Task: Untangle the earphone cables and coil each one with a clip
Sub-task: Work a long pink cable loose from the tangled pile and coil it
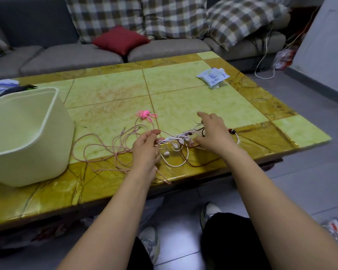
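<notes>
- Pinching a pink cable (pixel 113 147), the left hand (pixel 145 147) grips one strand at frame centre.
- One right hand (pixel 213 131) lies open-fingered on the tangled earphones (pixel 179 140).
- One pink clip (pixel 144 114) and one white bin (pixel 25 137) at left share the worktop (pixel 193 98).

Pale green and ochre marbled table (pixel 109 90), cream white bin (pixel 25 137) at left, pink cable (pixel 98 143), white and dark brown cables (pixel 180 151) at centre, bright pink clip (pixel 144 114), perhaps, red cushion (pixel 121 39), brown-white checked pillows (pixel 176 16), grey sofa (pixel 70 57) at top
</notes>
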### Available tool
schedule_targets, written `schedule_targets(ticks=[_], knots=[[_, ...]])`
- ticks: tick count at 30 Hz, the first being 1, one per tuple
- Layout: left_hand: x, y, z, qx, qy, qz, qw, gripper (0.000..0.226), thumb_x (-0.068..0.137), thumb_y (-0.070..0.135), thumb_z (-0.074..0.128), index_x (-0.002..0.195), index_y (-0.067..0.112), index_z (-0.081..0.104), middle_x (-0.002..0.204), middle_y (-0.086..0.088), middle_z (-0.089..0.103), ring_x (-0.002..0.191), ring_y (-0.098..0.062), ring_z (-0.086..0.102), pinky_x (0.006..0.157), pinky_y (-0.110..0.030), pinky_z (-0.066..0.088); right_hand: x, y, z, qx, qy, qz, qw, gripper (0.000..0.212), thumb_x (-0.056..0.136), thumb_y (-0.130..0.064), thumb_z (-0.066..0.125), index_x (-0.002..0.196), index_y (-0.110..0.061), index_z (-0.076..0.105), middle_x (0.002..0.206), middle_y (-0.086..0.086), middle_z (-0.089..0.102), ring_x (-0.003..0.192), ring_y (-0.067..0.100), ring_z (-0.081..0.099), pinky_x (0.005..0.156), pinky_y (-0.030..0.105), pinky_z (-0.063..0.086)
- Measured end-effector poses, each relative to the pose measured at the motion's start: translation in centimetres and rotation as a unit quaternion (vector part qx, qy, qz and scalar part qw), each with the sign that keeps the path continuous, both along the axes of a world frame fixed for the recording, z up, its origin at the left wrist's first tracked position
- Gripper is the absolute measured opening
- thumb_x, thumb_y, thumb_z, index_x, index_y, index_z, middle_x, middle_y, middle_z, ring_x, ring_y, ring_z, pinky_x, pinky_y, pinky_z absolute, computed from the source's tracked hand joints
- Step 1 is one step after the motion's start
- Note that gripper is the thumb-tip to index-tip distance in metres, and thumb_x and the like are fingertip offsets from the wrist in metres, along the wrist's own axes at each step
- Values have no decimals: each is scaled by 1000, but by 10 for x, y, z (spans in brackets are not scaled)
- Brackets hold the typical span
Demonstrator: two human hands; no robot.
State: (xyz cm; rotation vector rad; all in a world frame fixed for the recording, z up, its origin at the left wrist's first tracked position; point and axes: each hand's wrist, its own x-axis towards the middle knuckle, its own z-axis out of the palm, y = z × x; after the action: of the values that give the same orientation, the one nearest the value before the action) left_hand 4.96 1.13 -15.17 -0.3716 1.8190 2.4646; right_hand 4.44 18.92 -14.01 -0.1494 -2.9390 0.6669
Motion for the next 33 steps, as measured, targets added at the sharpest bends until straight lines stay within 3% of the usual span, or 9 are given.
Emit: schedule_targets(ticks=[5, 9, 14, 18, 21, 23, 26, 30, 33], knots=[[12, -5, 1, -33, 18, -1, 999, 20, 100, 7, 45, 92, 15, 61, 66, -1, 55, 33, -3, 26, 31, -13, 19, 18, -1, 7, -15, -107, 81, 991, 83, 78, -36, 78, 149, -24, 35, 147, 9, 38, 139, 29, 28, 113, 42, 28], [13, -2, 7, -44, 15, -25, 999, 19, 98, 3, 44, 92, 11, 61, 73, -4, 57, 30, -1, 32, 31, -11, 22, 24, 0, 20, 45, -41, 87, 994, 62, 84, -39, 70, 140, -33, 46, 147, -3, 40, 136, 22, 30, 105, 37, 22], [11, 5, 9, -82, 45, -45, 995, 17, 95, 3, 47, 98, 7, 64, 80, -6, 61, 35, 3, 41, 34, -11, 27, 33, -6, 10, -136, 99, 92, 982, 33, 87, -24, 68, 119, -27, 66, 116, -11, 61, 114, 13, 51, 102, 37, 36], [9, 5, 10, -139, 93, -54, 984, 16, 94, 4, 50, 96, 7, 66, 76, -7, 61, 37, 2, 43, 40, -12, 32, 24, -16, 1, -176, 51, 156, 971, 25, 88, -24, 70, 112, -22, 71, 107, -8, 71, 101, 8, 61, 92, 25, 46], [6, 2, 9, -168, 113, -60, 977, 16, 93, 8, 54, 89, 13, 69, 71, -3, 63, 50, 0, 52, 52, -18, 40, 17, -21, 3, -193, 30, 154, 968, 6, 87, -21, 71, 92, -21, 74, 85, -7, 72, 85, 7, 65, 76, 19, 48], [2, -1, 6, -177, 119, -66, 975, 14, 93, 10, 57, 89, 14, 70, 71, -1, 63, 59, 2, 56, 57, -14, 43, 15, -24, 3, -195, 36, 143, 970, 4, 87, -19, 70, 85, -20, 74, 80, -5, 71, 79, 8, 63, 71, 18, 46], [0, -8, 4, -186, 117, -87, 972, 8, 90, 17, 64, 90, 12, 70, 73, 2, 65, 60, 5, 57, 55, -8, 41, 9, -24, 4, -247, 80, 89, 962, 7, 88, -16, 66, 85, -14, 72, 81, 0, 72, 76, 6, 61, 68, 16, 44], [2, -14, 3, -232, 143, -140, 952, 9, 84, 22, 72, 81, 13, 72, 72, 1, 66, 66, -4, 56, 60, -11, 41, 8, -25, 10, -412, 94, 48, 905, 9, 92, -8, 60, 91, -2, 66, 76, 8, 70, 70, 9, 64, 69, 17, 49], [3, -17, 2, -271, 152, -150, 939, 13, 85, 25, 71, 77, 15, 73, 72, 2, 67, 68, -5, 57, 67, -19, 43, 9, -27, 8, -419, 78, 51, 903, 11, 94, -9, 59, 96, 0, 65, 70, 5, 63, 62, 8, 57, 64, 18, 46]])
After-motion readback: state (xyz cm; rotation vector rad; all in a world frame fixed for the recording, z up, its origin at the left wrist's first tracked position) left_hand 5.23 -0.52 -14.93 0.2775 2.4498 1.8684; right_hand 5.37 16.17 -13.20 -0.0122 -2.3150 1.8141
